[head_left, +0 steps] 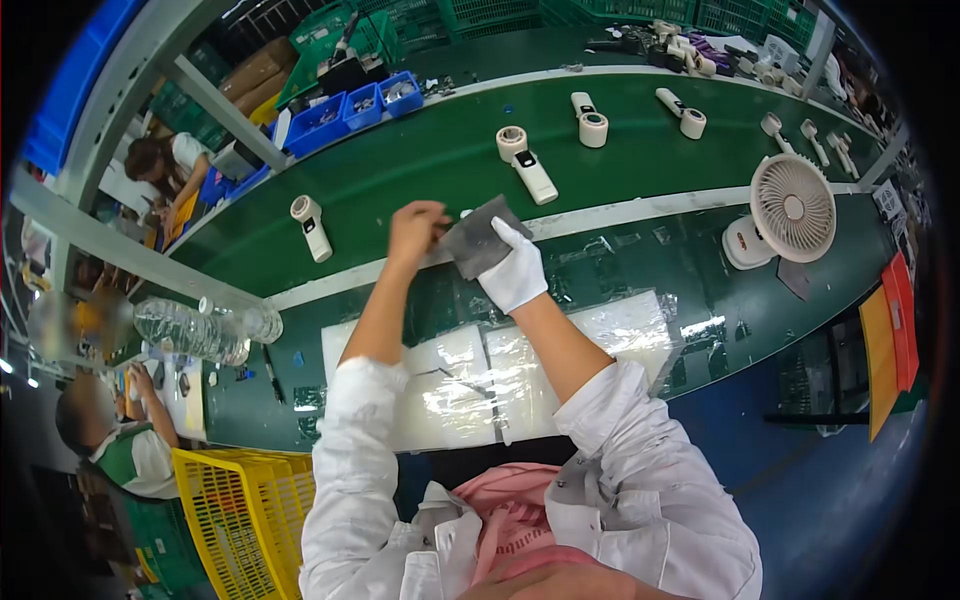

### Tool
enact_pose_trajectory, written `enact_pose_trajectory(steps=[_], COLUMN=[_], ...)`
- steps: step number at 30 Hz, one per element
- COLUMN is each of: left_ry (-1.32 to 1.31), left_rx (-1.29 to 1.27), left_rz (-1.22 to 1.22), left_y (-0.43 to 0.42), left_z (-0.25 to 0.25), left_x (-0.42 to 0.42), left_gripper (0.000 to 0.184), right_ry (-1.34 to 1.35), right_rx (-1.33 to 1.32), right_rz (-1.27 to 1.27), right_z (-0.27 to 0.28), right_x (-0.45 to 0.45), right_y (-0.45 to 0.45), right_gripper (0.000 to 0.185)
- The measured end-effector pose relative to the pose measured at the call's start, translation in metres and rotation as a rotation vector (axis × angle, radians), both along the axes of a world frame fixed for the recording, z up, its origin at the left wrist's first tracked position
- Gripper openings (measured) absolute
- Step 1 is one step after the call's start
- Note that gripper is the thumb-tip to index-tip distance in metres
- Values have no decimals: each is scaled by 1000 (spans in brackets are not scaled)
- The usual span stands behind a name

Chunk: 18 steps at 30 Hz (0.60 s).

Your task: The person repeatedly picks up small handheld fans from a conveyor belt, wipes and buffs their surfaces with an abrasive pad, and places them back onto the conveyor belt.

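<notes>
My right hand, in a white glove, grips a grey cloth above the near edge of the green belt. The thumb lies over the cloth, which hides the other fingers. A small white bit shows behind the cloth's upper edge. My left hand, bare and slightly blurred, is just left of the cloth with its fingers curled in. Whether it holds something small I cannot make out. Beyond my hands a white handheld fan lies on the belt, and another handheld fan lies to the left.
More handheld fans lie along the green belt. A larger white fan stands at the right. Plastic-covered white sheets lie before me. Water bottles and a yellow crate are at left, near a seated person.
</notes>
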<state>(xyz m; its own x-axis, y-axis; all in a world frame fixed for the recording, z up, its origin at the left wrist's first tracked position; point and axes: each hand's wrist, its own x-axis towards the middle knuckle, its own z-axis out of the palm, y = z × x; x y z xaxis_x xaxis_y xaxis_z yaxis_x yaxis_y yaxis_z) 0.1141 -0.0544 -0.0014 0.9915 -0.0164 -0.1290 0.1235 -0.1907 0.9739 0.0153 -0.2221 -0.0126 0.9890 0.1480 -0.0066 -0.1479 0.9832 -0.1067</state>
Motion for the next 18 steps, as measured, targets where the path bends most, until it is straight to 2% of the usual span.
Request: enact_pose_trajectory(steps=[2, 3, 4, 5, 7, 9, 10, 13, 15, 16, 18], left_ry=[-1, -42, 55, 155, 45, 132, 195, 142, -82, 5, 150], left_rx=[126, 281, 272, 215, 52, 525, 529, 409, 343, -144, -402], left_rz=[-123, -222, -176, -149, -179, -18, -6, 60, 115, 28, 13], left_y=[-51, -70, -97, -120, -156, -174, -175, -163, -143, -127, -93], left_z=[3, -25, -17, -31, -61, -14, -5, -9, -9, -13, 6], left_x=[26, 65, 65, 84, 111, 92, 87, 87, 86, 81, 52], left_gripper=[27, 41, 49, 58, 65, 67, 60, 59, 43, 27, 22], right_ry=[-18, -30, -50, -73, -66, -51, -48, -4, 48, -12, 47], right_rx=[-26, -37, -35, -32, 71, 34, 38, 39, 31, 69, 64], right_rz=[-75, -97, -137, -175, -191, -240, -223, -235, -294, -214, -267], right_z=[-5, -8, -12, -14, -14, -14, -17, -14, -11, -7, -16], right_x=[7, 11, 16, 22, 27, 32, 34, 31, 31, 28, 35], right_y=[-22, -34, -46, -59, -74, -73, -71, -69, -70, -72, -68], right_gripper=[32, 32, 34, 35, 38, 38, 38, 36, 35, 32, 28])
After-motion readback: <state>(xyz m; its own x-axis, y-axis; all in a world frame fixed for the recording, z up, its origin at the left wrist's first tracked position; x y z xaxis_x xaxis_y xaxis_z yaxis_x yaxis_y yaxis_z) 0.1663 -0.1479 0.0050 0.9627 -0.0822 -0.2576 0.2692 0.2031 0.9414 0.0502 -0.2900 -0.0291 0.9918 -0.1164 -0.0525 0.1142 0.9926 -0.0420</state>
